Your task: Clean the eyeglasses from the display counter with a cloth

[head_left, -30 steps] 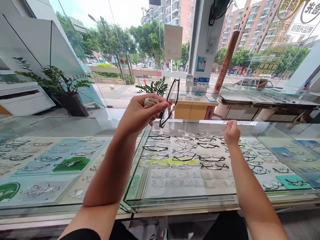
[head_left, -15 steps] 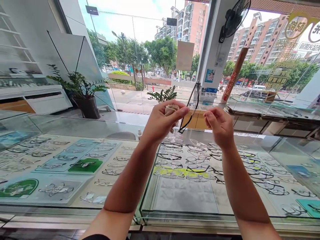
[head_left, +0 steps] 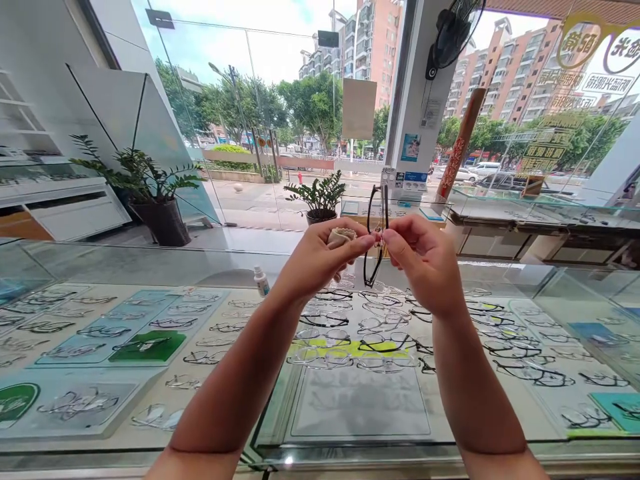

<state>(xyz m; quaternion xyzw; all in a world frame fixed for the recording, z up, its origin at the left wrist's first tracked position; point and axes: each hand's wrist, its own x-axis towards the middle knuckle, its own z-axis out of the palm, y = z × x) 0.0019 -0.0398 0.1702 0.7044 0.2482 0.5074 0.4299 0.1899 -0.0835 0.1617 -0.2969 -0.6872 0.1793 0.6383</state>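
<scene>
Above the glass-topped bench: black-rimmed glasses, on end. Our left hand pinches them mid-frame, which likely limits smudging, a beige cloth bunched in its palm. Our right hand, half-curled, reaches them; whether it grips, we cannot tell.

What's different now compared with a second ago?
The right hand has moved left and is now right at the black-framed glasses; whether it grips them is hard to tell. The glasses have turned more upright. The left hand still pinches them, with the beige cloth still bunched in it.
</scene>
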